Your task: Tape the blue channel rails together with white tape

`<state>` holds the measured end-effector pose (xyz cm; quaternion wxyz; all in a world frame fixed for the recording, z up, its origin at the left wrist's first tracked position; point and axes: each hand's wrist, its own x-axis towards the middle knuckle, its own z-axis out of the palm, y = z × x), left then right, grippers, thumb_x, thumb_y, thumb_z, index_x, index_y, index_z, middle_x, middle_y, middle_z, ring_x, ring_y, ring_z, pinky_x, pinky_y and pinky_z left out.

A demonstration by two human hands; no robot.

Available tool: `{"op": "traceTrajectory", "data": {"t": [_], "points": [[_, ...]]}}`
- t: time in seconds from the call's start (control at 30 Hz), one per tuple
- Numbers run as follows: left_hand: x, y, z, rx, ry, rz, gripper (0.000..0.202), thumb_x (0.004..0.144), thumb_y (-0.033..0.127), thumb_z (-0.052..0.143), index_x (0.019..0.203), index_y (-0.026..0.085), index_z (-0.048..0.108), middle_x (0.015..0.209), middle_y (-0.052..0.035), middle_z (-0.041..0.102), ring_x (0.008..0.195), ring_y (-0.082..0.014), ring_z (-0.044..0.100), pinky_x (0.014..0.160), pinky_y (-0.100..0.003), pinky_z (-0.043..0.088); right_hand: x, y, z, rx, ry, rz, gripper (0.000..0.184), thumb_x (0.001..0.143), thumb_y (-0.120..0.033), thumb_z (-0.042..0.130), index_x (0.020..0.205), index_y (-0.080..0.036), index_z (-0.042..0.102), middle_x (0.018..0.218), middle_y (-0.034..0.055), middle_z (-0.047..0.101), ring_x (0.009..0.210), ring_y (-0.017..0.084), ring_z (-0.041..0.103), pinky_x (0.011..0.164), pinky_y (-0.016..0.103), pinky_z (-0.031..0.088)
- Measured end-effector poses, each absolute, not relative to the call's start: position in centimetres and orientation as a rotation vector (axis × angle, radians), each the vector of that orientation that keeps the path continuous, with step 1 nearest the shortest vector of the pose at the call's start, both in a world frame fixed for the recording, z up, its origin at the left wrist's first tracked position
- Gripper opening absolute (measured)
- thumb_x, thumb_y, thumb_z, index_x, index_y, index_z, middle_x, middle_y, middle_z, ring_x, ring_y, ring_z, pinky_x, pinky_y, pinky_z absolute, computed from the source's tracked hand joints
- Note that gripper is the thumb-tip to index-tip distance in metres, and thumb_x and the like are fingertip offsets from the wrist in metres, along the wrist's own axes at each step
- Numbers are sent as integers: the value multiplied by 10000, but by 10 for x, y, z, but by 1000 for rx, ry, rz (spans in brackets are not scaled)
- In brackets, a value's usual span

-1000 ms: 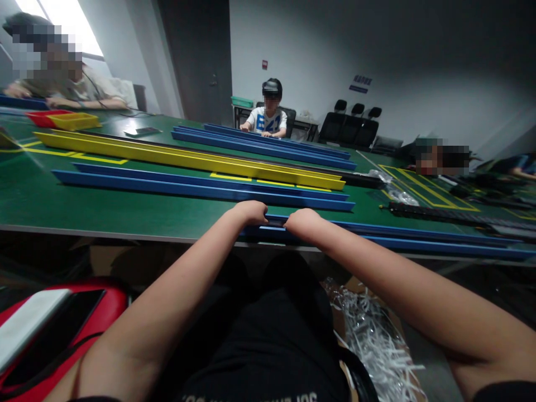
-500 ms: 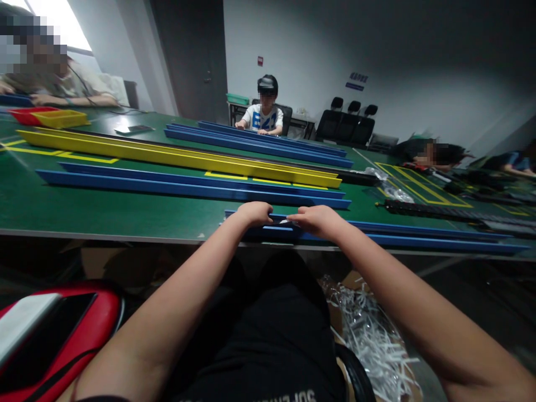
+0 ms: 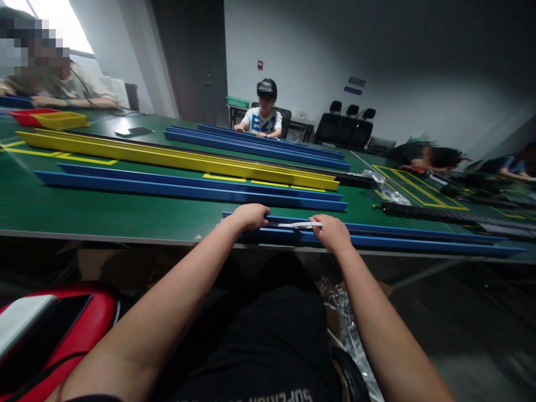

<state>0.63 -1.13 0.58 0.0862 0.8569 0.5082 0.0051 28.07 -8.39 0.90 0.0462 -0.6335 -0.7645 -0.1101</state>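
Note:
A long blue channel lies along the table's near edge. My left hand is at its left end, fingers curled down into it; what they grip, if anything, is hidden. A little to the right, my right hand is closed on one end of a thin white strip. The strip runs left from those fingers, just above a dark inner part of the channel, towards my left hand.
Beyond lie another blue channel, a yellow channel and more blue ones on the green table. Co-workers sit around it. White strips and clear plastic are below the edge. A red seat stands at left.
My right hand has moved right, away from my left hand, drawing out the white strip, which now shows at greater length. My left hand has hardly moved.

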Motion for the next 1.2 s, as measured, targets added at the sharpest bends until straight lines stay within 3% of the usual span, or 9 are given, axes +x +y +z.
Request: {"op": "traceTrajectory", "data": {"t": [0.33, 0.57, 0.73, 0.83, 0.97, 1.07, 1.2], "points": [[-17, -13, 4, 2588, 1531, 10, 292, 770, 495, 538, 930, 283, 660, 918, -46, 713, 792, -213, 629, 613, -277, 389, 258, -86, 5, -1937, -2300, -419, 509, 1016, -410, 194, 1002, -234, 672, 1047, 67, 705, 950, 197, 625, 773, 274, 394], [-73, -17, 6, 2499, 1579, 12, 293, 750, 527, 558, 860, 275, 658, 783, -9, 680, 695, -177, 579, 585, -266, 342, 209, -85, 5, -1876, -2371, -327, 511, 1018, -419, 185, 1039, -224, 656, 1073, 88, 693, 969, 197, 618, 829, 283, 394], [-106, -15, 5, 2458, 1622, -11, 323, 741, 561, 556, 795, 254, 642, 666, 4, 622, 619, -168, 536, 557, -272, 309, 182, -82, 3, -1676, -2315, -209, 393, 1001, -390, 302, 1071, -247, 662, 1073, 65, 694, 999, 202, 611, 883, 312, 414], [-110, -13, 5, 2467, 1602, 11, 330, 729, 577, 559, 780, 260, 635, 644, 7, 603, 603, -172, 523, 546, -278, 298, 186, -77, 1, -1485, -2192, 1, 291, 927, -266, 446, 1108, -265, 675, 1142, 31, 685, 1078, 192, 591, 933, 311, 423], [-107, -12, 4, 2462, 1596, 21, 321, 714, 564, 566, 792, 264, 652, 647, 2, 607, 608, -179, 522, 564, -286, 305, 207, -71, -2, -1186, -2053, 612, 411, 807, -156, 527, 1182, -236, 675, 1145, 26, 696, 1040, 166, 623, 934, 306, 458], [-107, -13, 4, 2464, 1607, 20, 315, 706, 552, 570, 803, 266, 660, 665, -1, 619, 623, -181, 533, 575, -285, 313, 223, -71, 1, -1003, -1911, 1066, 417, 782, -210, 604, 1192, -192, 677, 1106, 52, 712, 932, 164, 656, 875, 312, 493], [-106, -14, 4, 2465, 1623, 20, 310, 696, 550, 579, 794, 266, 656, 674, 1, 631, 623, -175, 549, 557, -274, 314, 236, -74, 11, -991, -1833, 1228, 460, 748, -354, 720, 1168, -169, 688, 1027, 71, 723, 774, 136, 636, 712, 260, 499]]}}
